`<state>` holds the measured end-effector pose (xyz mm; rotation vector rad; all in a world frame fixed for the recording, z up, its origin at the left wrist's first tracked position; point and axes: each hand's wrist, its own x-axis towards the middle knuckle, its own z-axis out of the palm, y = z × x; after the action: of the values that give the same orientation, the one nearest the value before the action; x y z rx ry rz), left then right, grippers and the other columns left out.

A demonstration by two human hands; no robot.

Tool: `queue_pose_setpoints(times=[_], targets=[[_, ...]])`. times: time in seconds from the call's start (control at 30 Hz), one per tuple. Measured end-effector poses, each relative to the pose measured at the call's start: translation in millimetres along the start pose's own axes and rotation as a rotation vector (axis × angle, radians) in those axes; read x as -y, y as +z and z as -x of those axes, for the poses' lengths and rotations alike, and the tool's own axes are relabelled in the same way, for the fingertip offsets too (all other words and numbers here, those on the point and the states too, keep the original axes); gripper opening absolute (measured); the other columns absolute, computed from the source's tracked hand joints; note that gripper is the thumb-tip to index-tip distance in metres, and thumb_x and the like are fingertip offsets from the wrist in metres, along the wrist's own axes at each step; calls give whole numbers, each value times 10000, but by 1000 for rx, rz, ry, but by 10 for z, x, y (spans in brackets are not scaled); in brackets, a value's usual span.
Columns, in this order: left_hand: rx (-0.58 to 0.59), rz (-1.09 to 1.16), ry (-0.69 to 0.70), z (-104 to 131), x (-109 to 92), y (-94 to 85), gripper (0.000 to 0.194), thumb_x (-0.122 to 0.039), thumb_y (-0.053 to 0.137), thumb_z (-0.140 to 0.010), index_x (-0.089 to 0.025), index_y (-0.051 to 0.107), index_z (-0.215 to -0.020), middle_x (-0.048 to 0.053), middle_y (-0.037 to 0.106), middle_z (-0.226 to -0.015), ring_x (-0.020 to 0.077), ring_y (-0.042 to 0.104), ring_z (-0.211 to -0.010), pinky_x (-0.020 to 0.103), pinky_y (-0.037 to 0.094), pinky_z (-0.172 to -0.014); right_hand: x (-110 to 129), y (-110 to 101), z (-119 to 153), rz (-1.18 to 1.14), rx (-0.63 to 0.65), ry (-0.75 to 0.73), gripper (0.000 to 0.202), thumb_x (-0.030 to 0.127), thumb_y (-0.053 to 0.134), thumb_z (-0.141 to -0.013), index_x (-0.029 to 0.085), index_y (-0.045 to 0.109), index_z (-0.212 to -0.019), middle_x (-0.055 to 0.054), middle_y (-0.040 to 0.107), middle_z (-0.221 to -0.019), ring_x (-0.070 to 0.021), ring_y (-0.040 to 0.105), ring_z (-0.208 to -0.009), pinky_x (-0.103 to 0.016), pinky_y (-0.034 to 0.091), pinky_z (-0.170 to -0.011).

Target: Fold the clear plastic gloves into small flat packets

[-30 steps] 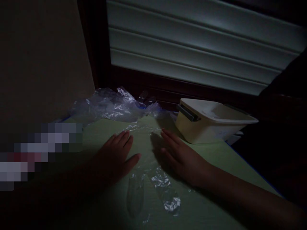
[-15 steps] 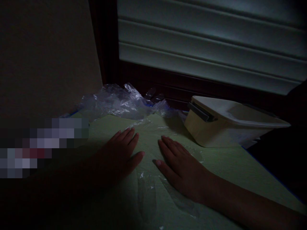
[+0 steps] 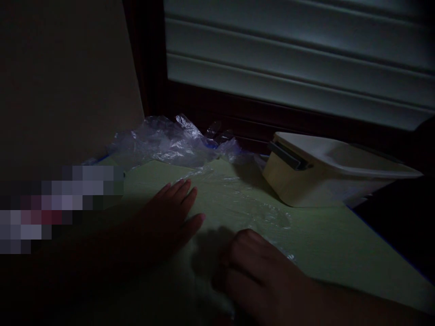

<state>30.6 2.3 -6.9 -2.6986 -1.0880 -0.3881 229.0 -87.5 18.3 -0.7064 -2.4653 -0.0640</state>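
My left hand [image 3: 173, 210] lies flat on the pale green tabletop [image 3: 322, 235], fingers stretched out and slightly apart. To its right, nearer to me, my right hand [image 3: 261, 276] is raised a little with its fingers curled in, casting a shadow on the table. What its fingertips close on is hidden. A thin, clear plastic sheet [image 3: 268, 213], possibly a disposable glove, lies flat beyond the right hand. Glints of clear film also show beside and below that hand. Dim light makes the film's edges hard to make out.
Crumpled clear plastic [image 3: 163, 142], with glove-like finger shapes, is heaped at the back edge. A cream plastic tub [image 3: 306, 188] with a dark handle stands at the back right. Behind are a slatted shutter [image 3: 272, 59] and a wall [image 3: 64, 81]. A blurred patch covers the left.
My right hand has gone from lying flat with spread fingers to lifted and curled, drawn closer to me. The film under it has shifted. My left hand stays put.
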Motion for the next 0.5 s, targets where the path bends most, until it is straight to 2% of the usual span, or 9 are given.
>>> queue_pose_setpoints(times=[0.07,0.17,0.3,0.5], targets=[[0,2,7,4,16,15,555,-424,341,-973,-9,515,-1297,272,461,-1402,382,426,-1325,551,423,-1045,-15,41,0,37,10,-19,342,254,387,-1002,139,641,-803,-33,601,-719,-166,487,-663,-308,374,-612],[10,7,-4,1,38,23,571,-448,341,-971,-17,507,-1307,269,449,-1413,386,413,-1333,564,410,-1051,-18,65,-3,66,65,-40,263,209,440,-976,146,649,-829,-26,592,-713,-175,478,-670,-321,359,-626],[45,21,-12,-6,33,7,574,-457,345,-968,-22,498,-1309,258,450,-1418,370,400,-1347,548,381,-1080,-7,49,-6,83,67,-67,228,249,488,-960,160,639,-815,-18,583,-728,-170,463,-671,-323,356,-643],[-5,33,-12,1,19,21,570,-446,342,-964,-11,506,-1295,277,460,-1400,394,422,-1324,572,403,-1047,-11,39,-16,92,100,-87,266,327,515,-947,162,615,-764,-17,563,-709,-169,434,-663,-324,341,-626]])
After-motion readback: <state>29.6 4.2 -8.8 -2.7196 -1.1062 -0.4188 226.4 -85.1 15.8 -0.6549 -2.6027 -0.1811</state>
